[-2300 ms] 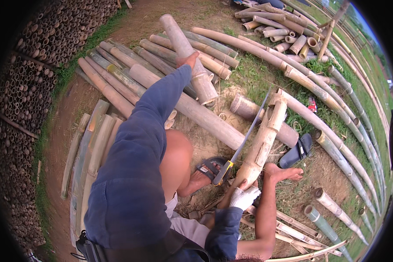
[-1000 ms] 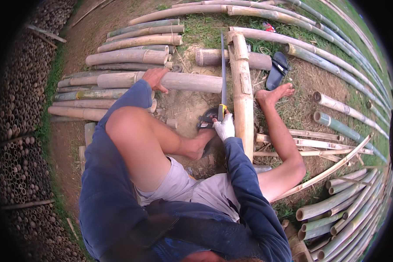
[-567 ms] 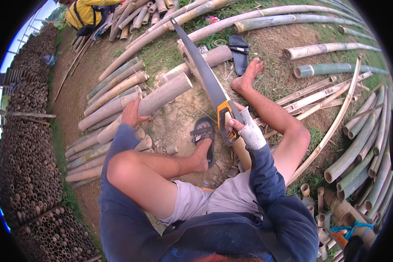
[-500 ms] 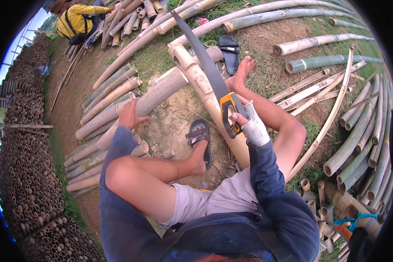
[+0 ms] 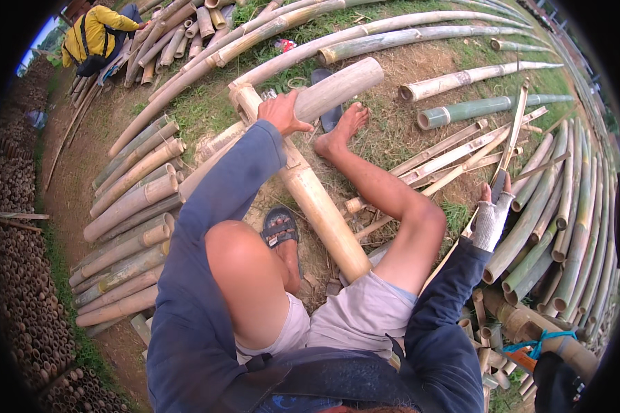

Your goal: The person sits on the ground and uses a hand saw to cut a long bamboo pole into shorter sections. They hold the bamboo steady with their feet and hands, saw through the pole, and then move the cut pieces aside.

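Observation:
My left hand [image 5: 282,111] grips a thick grey-brown bamboo pole [image 5: 341,86]. The pole rests across a pale bamboo beam [image 5: 324,220], its cut end pointing up and right; my left sleeve covers part of it. Out to the right, my gloved right hand [image 5: 494,206] is closed around the hand saw [image 5: 499,184]. Only a short dark stretch of the blade shows between the fingers, and the handle is hidden. Close behind that hand runs a long split bamboo strip [image 5: 515,127].
Several cut bamboo lengths [image 5: 134,206] lie at left. More poles [image 5: 565,220] are heaped at right, with others [image 5: 420,45] along the back. My bare foot [image 5: 344,127] is beyond the beam, near a loose sandal [image 5: 331,117]. A person in yellow [image 5: 93,34] works at far left.
My left hand has moved up and right along with the bamboo pole, whose end now reaches farther past the beam. My right hand has swung the saw away to the right.

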The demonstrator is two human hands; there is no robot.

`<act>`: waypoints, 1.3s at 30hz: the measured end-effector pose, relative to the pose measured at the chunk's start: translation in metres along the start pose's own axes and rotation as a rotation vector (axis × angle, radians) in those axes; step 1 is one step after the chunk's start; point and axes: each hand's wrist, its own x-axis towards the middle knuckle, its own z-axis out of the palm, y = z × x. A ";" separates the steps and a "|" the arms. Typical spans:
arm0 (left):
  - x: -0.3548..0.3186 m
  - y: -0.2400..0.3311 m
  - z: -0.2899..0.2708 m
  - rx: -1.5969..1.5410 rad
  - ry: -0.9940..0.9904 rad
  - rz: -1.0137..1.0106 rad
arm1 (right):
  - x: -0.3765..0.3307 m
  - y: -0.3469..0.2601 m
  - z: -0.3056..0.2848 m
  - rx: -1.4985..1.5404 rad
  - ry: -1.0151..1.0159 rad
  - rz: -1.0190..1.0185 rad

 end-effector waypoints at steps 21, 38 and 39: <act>-0.178 -0.194 -0.035 0.058 0.014 -0.094 | -0.135 0.222 -0.034 -0.645 -0.016 0.301; -0.157 -0.151 -0.060 0.127 0.017 -0.128 | -0.094 0.191 0.074 -0.336 -0.001 0.554; -0.157 -0.152 -0.058 0.103 0.011 -0.130 | -0.100 0.191 0.078 -0.357 0.003 0.533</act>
